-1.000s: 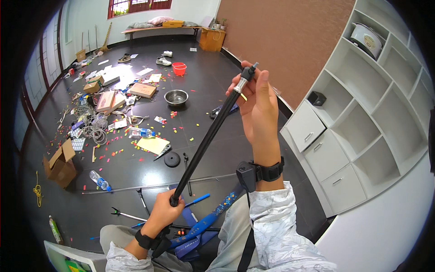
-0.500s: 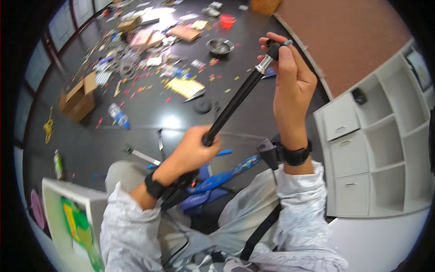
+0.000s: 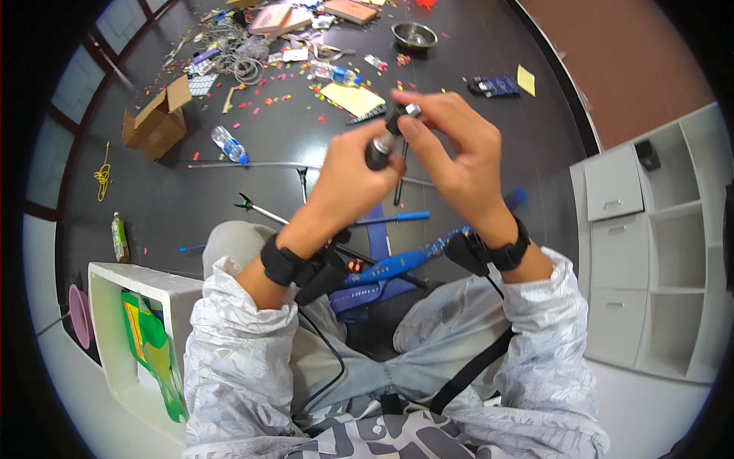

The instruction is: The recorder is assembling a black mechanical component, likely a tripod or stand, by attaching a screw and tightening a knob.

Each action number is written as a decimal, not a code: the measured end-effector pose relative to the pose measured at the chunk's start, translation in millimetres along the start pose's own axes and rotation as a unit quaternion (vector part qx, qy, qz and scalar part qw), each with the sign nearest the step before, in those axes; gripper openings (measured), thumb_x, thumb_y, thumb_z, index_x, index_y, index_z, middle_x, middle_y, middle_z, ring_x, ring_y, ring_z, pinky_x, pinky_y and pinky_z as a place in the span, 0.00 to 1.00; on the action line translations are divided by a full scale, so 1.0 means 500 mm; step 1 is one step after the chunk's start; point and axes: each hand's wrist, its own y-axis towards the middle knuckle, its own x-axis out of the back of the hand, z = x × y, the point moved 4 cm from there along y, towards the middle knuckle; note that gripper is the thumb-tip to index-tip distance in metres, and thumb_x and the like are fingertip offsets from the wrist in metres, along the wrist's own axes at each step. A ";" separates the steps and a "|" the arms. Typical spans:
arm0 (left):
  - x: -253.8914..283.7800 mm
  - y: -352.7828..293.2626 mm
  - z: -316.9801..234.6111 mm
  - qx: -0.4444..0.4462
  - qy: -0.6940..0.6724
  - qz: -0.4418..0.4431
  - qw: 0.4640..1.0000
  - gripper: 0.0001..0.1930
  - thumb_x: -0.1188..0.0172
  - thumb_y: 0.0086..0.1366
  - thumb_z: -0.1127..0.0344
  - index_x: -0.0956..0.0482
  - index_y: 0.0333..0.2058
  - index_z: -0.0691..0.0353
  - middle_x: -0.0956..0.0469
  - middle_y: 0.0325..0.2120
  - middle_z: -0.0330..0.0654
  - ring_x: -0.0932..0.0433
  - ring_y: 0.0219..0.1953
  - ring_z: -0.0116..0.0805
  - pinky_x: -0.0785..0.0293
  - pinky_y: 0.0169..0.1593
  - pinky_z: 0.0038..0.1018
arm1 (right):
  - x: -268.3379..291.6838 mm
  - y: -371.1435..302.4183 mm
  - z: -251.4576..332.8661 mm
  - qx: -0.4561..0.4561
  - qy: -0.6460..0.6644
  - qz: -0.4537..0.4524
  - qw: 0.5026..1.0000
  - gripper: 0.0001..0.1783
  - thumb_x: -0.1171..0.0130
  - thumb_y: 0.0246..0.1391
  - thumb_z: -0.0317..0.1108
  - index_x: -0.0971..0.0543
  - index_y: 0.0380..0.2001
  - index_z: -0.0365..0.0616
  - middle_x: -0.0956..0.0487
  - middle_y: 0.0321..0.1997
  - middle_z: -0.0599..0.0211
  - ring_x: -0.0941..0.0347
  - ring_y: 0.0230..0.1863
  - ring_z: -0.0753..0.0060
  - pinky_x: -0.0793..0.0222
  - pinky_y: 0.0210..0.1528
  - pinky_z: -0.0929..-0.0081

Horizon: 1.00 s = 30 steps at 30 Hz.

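Observation:
A black rod (image 3: 377, 153) with a silver collar is held in front of me, pointing roughly toward me so that much of its length is hidden. My left hand (image 3: 348, 180) is closed around it just below the collar. The thumb and fingers of my right hand (image 3: 462, 149) pinch its black head, where a shiny metal bolt end (image 3: 413, 110) shows. Below my hands lie a long blue patterned bag (image 3: 390, 268), a blue-handled rod (image 3: 413, 216) and a pale rod with a forked black tip (image 3: 264, 211).
A white box (image 3: 145, 269) with a green packet stands at my left, a white shelf unit (image 3: 612, 260) at my right. On the floor are a cardboard box (image 3: 157, 126), water bottle (image 3: 229, 145), metal bowl (image 3: 414, 37), cables (image 3: 245, 61) and scattered litter.
My left hand has moved up the rod to near its collar. The rod has swung from a long slant to nearly end-on, and my right hand has come lower and left. The view has shifted.

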 end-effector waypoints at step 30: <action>0.111 0.002 -0.030 -0.170 -0.070 -0.231 0.956 0.19 0.61 0.73 0.49 0.38 0.48 0.60 0.38 0.17 0.34 0.38 0.12 0.21 0.40 0.17 0.18 | -0.212 -0.776 -0.572 -0.403 -0.271 0.273 0.831 0.20 0.49 0.50 0.32 0.22 0.47 0.46 0.23 0.45 0.51 0.29 0.51 0.48 0.34 0.56 0.60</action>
